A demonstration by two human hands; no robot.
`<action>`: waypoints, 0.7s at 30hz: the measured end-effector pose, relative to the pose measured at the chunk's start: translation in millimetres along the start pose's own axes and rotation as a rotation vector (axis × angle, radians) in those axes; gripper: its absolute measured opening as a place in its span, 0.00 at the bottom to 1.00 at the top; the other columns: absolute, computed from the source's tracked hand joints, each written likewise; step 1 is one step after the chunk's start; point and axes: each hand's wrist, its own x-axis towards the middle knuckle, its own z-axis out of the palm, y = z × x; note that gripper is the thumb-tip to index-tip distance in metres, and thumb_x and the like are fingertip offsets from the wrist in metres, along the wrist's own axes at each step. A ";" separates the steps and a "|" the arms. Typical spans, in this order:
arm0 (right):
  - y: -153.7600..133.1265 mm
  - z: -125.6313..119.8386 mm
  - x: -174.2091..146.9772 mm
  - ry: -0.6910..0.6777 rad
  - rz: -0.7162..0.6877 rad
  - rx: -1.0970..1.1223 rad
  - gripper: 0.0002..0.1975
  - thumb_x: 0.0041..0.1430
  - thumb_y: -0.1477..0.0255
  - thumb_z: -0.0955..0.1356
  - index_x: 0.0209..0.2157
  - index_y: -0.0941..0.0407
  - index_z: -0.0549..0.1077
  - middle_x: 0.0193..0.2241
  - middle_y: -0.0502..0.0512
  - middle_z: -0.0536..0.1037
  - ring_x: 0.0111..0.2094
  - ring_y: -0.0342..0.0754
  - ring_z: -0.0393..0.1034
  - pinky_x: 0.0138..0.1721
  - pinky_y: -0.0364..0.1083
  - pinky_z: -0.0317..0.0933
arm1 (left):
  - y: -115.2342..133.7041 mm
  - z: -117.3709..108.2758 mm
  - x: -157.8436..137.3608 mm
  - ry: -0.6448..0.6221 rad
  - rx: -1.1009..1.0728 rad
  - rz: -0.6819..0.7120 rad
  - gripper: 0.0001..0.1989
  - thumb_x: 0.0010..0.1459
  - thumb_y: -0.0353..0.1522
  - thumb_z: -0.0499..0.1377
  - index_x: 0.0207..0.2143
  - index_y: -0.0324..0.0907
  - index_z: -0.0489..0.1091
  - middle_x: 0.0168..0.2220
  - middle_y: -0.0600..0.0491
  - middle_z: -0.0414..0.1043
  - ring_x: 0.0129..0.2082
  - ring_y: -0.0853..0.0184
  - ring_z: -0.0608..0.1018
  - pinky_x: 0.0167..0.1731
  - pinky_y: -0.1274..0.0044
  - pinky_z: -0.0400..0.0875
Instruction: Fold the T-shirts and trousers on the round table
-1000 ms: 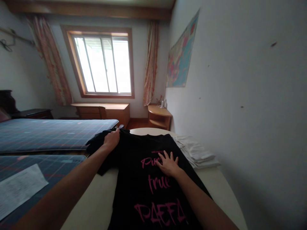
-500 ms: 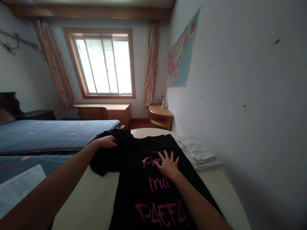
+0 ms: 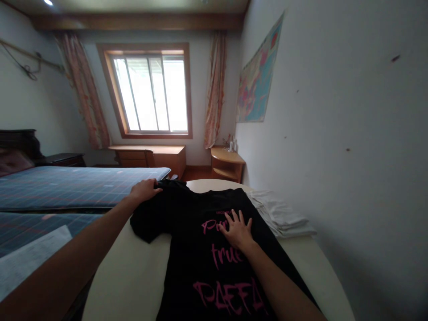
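A black T-shirt (image 3: 190, 249) with pink lettering lies front side up on a pale round-edged table (image 3: 127, 272). My left hand (image 3: 146, 190) is at the upper edge of the shirt's left-side sleeve, fingers closed on the dark cloth; its fingertips are partly hard to make out. Flat on the chest print rests my right hand (image 3: 238, 229), open with its fingers spread, covering part of the lettering. Some black cloth bunches just past my left hand, by the collar.
Folded white cloth (image 3: 284, 214) lies at the table's right side, close to the wall. To the left are a bed with a blue plaid mattress (image 3: 83, 185) and a printed sheet of paper (image 3: 36, 258). A desk (image 3: 167, 156) and corner shelf (image 3: 227, 155) stand beyond.
My left hand has moved slightly up and away from me along the sleeve, and the sleeve lies flatter. My right hand stays on the print. The view has shifted a little.
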 end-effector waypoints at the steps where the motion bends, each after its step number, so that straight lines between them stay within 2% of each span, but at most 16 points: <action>1: -1.4 -2.1 0.2 0.010 -0.048 -0.006 0.35 0.64 0.48 0.56 0.66 0.51 0.59 0.70 0.59 0.49 0.69 0.67 0.35 0.61 0.73 0.28 | 1.9 1.3 -1.0 -0.001 -0.072 0.009 0.17 0.49 0.41 0.62 0.39 0.42 0.73 0.40 0.44 0.78 0.45 0.50 0.78 0.44 0.68 0.69; 4: -11.6 -8.3 1.3 0.023 -0.215 -0.002 0.30 0.66 0.54 0.57 0.64 0.52 0.63 0.67 0.59 0.56 0.68 0.61 0.43 0.64 0.67 0.28 | 9.2 6.9 -3.5 -0.013 -0.239 0.025 0.17 0.45 0.37 0.65 0.39 0.41 0.73 0.36 0.48 0.78 0.41 0.54 0.79 0.41 0.71 0.71; 6: -24.5 -10.5 2.0 -0.011 -0.284 0.044 0.30 0.65 0.54 0.58 0.64 0.51 0.62 0.66 0.59 0.58 0.67 0.59 0.46 0.65 0.65 0.30 | 16.8 10.3 -5.1 -0.021 -0.273 0.031 0.19 0.45 0.36 0.65 0.41 0.41 0.73 0.36 0.50 0.78 0.38 0.57 0.80 0.38 0.74 0.72; 10: -55.7 -7.8 4.7 -0.176 -0.356 0.161 0.33 0.62 0.49 0.61 0.65 0.49 0.61 0.68 0.57 0.54 0.69 0.62 0.42 0.64 0.66 0.34 | 45.8 11.5 -12.5 -0.001 -0.422 0.069 0.18 0.46 0.35 0.66 0.40 0.40 0.72 0.38 0.49 0.78 0.37 0.61 0.80 0.39 0.74 0.72; 12: -66.6 -6.1 9.0 -0.197 -0.346 0.211 0.31 0.63 0.50 0.61 0.63 0.49 0.64 0.68 0.57 0.55 0.68 0.63 0.43 0.64 0.65 0.35 | 67.2 10.4 -20.1 -0.007 -0.605 0.119 0.17 0.47 0.35 0.66 0.40 0.40 0.71 0.36 0.50 0.78 0.37 0.62 0.80 0.39 0.73 0.74; 14: -71.1 -6.8 15.4 -0.172 -0.298 0.321 0.27 0.67 0.53 0.57 0.58 0.52 0.70 0.63 0.59 0.65 0.65 0.59 0.52 0.63 0.60 0.42 | 89.1 11.0 -29.9 -0.082 -0.810 0.170 0.18 0.49 0.36 0.65 0.43 0.40 0.69 0.37 0.50 0.78 0.35 0.64 0.80 0.35 0.74 0.75; 17: -68.3 -11.8 25.0 -0.120 -0.193 0.599 0.32 0.71 0.55 0.48 0.51 0.56 0.74 0.51 0.60 0.77 0.56 0.54 0.67 0.56 0.51 0.55 | 111.2 20.2 -45.6 -0.201 -1.000 0.126 0.17 0.59 0.38 0.59 0.48 0.40 0.65 0.43 0.47 0.77 0.30 0.67 0.80 0.26 0.77 0.75; 19: -64.3 -14.2 29.0 -0.098 -0.118 0.744 0.35 0.70 0.54 0.45 0.51 0.58 0.74 0.50 0.61 0.77 0.52 0.53 0.70 0.53 0.49 0.59 | 113.7 34.0 -55.6 -0.153 -1.005 0.088 0.14 0.62 0.36 0.56 0.48 0.39 0.65 0.45 0.45 0.77 0.31 0.68 0.81 0.28 0.77 0.75; 21: -61.6 -13.1 30.9 -0.093 -0.062 0.805 0.35 0.70 0.53 0.46 0.52 0.59 0.73 0.50 0.61 0.77 0.50 0.53 0.72 0.52 0.49 0.60 | 107.2 53.0 -66.2 -0.027 -0.930 0.068 0.11 0.63 0.34 0.55 0.46 0.39 0.67 0.45 0.46 0.77 0.35 0.66 0.81 0.34 0.76 0.75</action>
